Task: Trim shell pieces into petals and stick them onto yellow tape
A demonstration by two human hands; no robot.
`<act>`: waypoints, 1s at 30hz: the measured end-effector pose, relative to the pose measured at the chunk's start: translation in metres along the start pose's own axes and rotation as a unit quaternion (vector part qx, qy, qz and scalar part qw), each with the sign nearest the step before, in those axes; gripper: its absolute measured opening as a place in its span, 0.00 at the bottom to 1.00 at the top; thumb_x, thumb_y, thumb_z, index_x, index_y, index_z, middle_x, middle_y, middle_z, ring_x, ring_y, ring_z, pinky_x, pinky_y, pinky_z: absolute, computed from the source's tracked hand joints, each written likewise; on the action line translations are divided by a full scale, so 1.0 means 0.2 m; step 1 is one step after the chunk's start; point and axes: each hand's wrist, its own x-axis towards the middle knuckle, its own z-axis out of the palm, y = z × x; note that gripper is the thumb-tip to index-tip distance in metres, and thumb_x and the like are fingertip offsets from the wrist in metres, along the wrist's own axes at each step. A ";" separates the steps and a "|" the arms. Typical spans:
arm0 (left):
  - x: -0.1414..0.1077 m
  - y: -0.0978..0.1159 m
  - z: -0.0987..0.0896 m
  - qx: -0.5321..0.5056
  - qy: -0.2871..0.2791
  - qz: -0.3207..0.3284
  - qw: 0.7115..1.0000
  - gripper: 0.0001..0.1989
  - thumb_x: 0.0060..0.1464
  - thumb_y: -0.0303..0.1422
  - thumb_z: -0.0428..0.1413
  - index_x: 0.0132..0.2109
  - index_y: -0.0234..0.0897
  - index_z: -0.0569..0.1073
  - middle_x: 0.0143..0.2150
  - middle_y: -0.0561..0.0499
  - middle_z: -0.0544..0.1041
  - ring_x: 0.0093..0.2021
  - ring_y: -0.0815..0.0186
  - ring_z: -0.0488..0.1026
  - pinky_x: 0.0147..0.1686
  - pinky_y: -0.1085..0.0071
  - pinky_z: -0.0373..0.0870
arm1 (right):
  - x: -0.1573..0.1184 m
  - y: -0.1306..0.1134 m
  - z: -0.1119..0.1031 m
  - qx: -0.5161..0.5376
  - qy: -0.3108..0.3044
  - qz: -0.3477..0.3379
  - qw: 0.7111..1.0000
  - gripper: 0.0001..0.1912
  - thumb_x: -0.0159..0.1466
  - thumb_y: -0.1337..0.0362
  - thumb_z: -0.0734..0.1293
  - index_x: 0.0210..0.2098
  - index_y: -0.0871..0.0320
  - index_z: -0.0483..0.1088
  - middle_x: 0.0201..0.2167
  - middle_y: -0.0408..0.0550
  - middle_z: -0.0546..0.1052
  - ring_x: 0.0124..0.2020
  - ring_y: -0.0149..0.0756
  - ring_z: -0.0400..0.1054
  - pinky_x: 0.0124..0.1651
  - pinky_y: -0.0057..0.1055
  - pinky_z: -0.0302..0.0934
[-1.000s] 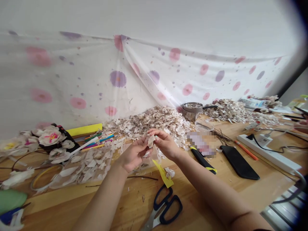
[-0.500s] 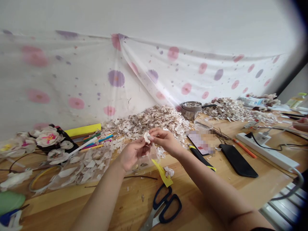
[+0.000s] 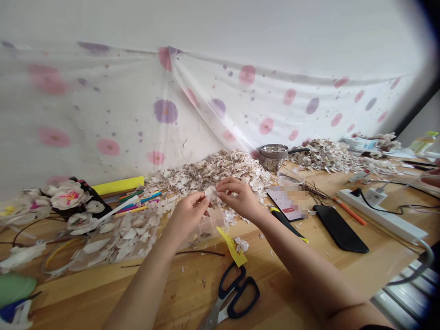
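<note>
Between my two hands is a small off-white petal point(image 3: 211, 191), dry and thin. My left hand point(image 3: 187, 214) pinches it from the left with thumb and fingers. On its right edge, the thumb and fingertips of my right hand point(image 3: 237, 196) are closed too. Just beneath sits a clear divided box point(image 3: 206, 229), partly covered by my left hand. A yellow paper strip point(image 3: 232, 247) and a crumpled whitish petal clump point(image 3: 241, 244) lie below the hands. Closer to me rest scissors point(image 3: 237, 293) with dark blue handles.
Behind my hands rises a heap of dry petals point(image 3: 227, 172), beside metal bowls point(image 3: 273, 156). Finished-looking flowers point(image 3: 70, 199) stand at left. A black phone point(image 3: 340, 228), a power strip point(image 3: 381, 215) and an orange pen point(image 3: 350, 211) lie right. Another person's hand point(image 3: 431, 176) shows at the right edge.
The petal looks turned and flatter between my fingertips. My left hand has rolled so its back shows more, and both hands have risen slightly.
</note>
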 end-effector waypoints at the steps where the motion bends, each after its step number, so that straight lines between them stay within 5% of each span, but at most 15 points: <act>1: 0.00 -0.01 0.00 0.002 0.001 -0.001 1.000 0.15 0.54 0.44 0.50 0.33 0.38 0.72 0.30 0.50 0.76 0.29 0.62 0.73 0.32 0.68 0.64 | 0.00 0.00 0.00 -0.004 -0.004 0.000 1.000 0.04 0.59 0.66 0.67 0.33 0.58 0.74 0.38 0.49 0.74 0.39 0.33 0.69 0.41 0.30 0.64; 6: 0.00 -0.02 0.00 0.016 0.004 0.014 1.000 0.12 0.53 0.42 0.51 0.34 0.38 0.72 0.29 0.51 0.75 0.30 0.61 0.73 0.30 0.69 0.65 | -0.01 0.00 0.00 -0.016 -0.042 0.042 0.998 0.16 0.58 0.63 0.68 0.46 0.59 0.70 0.38 0.48 0.74 0.33 0.31 0.69 0.35 0.28 0.63; 13: -0.01 0.00 0.01 0.023 0.007 0.023 0.999 0.09 0.50 0.39 0.53 0.31 0.39 0.71 0.26 0.53 0.73 0.29 0.61 0.72 0.29 0.70 0.65 | -0.01 0.00 0.01 -0.023 -0.074 0.042 0.996 0.06 0.59 0.64 0.66 0.34 0.60 0.73 0.29 0.45 0.74 0.28 0.29 0.67 0.32 0.26 0.61; 30: -0.01 -0.02 0.01 0.003 0.013 -0.008 1.000 0.10 0.47 0.40 0.55 0.32 0.40 0.74 0.26 0.51 0.75 0.30 0.59 0.73 0.28 0.69 0.65 | 0.00 -0.01 -0.02 -0.049 -0.055 0.084 0.994 0.09 0.58 0.67 0.65 0.35 0.60 0.76 0.32 0.48 0.78 0.32 0.32 0.70 0.35 0.28 0.61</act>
